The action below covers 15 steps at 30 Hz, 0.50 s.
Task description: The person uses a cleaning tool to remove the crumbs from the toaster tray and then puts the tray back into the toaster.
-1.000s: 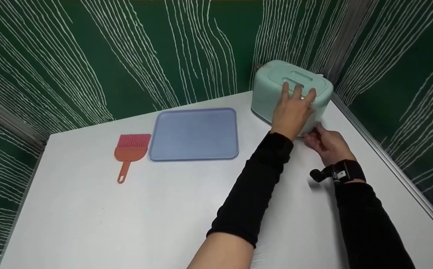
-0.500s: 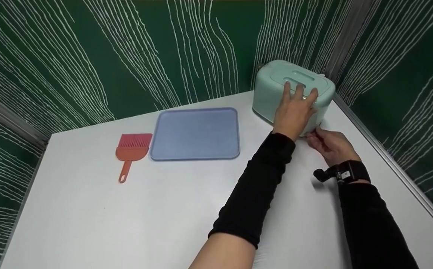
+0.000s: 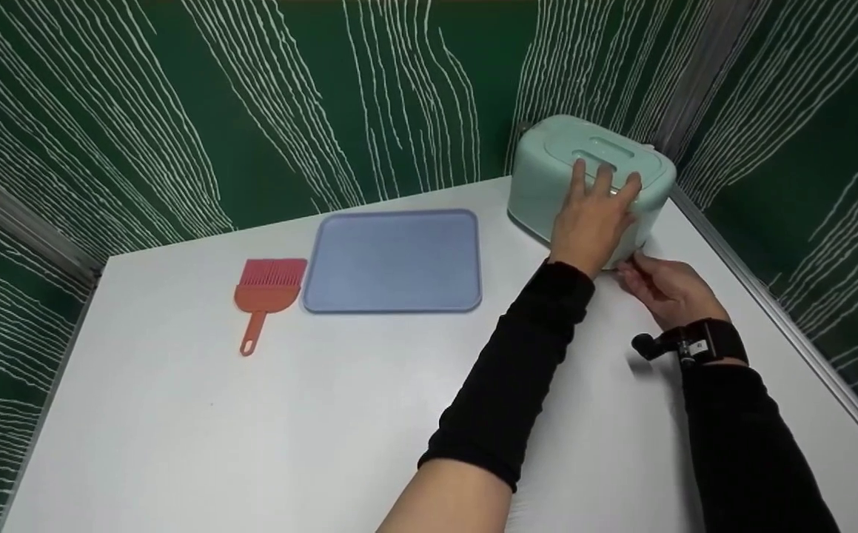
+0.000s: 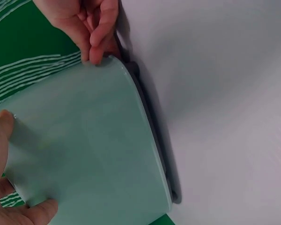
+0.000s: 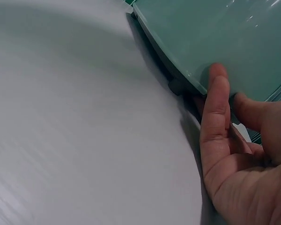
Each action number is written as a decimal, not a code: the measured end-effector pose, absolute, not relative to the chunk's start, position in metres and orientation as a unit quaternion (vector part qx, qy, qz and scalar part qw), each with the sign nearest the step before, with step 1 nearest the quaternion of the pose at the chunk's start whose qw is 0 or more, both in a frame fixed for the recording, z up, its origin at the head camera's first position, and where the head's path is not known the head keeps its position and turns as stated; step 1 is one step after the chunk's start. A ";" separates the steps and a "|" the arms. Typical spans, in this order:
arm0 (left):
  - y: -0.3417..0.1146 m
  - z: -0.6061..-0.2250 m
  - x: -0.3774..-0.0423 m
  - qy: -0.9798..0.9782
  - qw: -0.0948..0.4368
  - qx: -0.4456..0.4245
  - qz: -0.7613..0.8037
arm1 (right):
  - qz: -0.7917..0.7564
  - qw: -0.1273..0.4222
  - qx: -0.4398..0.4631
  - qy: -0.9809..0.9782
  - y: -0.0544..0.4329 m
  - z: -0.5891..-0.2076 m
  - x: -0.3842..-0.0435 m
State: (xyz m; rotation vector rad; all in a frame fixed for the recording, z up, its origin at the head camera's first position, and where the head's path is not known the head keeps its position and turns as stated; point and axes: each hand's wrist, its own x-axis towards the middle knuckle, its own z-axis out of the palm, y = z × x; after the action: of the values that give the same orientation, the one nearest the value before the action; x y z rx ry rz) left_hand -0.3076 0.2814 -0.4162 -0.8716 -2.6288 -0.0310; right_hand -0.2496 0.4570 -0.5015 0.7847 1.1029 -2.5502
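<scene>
A mint-green toaster (image 3: 536, 185) with two long recesses on its top stands at the back right of the table. My left hand (image 3: 591, 222) grips its near upper edge, with spread fingers over the top and the thumb on the side, as the left wrist view shows. Low at the near right corner, my right hand (image 3: 669, 289) holds the toaster's bottom edge between thumb and fingers. In the right wrist view, one fingertip (image 5: 218, 72) lies on the green wall beside a dark foot (image 5: 178, 86); the other fingers are partly hidden.
A blue tray (image 3: 395, 259) lies flat left of the toaster. Beside it is an orange-handled brush (image 3: 266, 296) with pink bristles. Green walls with white wavy lines (image 3: 399, 96) rise behind the white table (image 3: 251, 444) and along its right edge.
The head view has shifted slightly, so everything appears a little further right and higher. Both hands keep their places on the toaster; the tray and brush stay where they were.
</scene>
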 end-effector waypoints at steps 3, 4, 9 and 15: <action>0.281 -0.416 -0.307 -0.934 0.180 -0.306 -0.023 | -0.876 0.131 0.270 0.377 0.457 -0.501 -0.250; 0.281 -0.416 -0.307 -0.935 0.178 -0.306 -0.024 | -0.876 0.132 0.271 0.376 0.458 -0.501 -0.250; 0.281 -0.416 -0.308 -0.935 0.173 -0.309 -0.021 | -0.872 0.135 0.274 0.382 0.458 -0.500 -0.251; 0.281 -0.417 -0.308 -0.936 0.169 -0.307 -0.022 | -0.863 0.135 0.269 0.406 0.458 -0.500 -0.250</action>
State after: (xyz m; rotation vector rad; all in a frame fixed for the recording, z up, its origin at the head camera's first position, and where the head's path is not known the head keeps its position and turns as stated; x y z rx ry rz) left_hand -0.3078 0.2814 -0.4165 -0.8731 -2.6609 -0.0623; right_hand -0.2501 0.4583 -0.4998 0.7779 1.1754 -2.5001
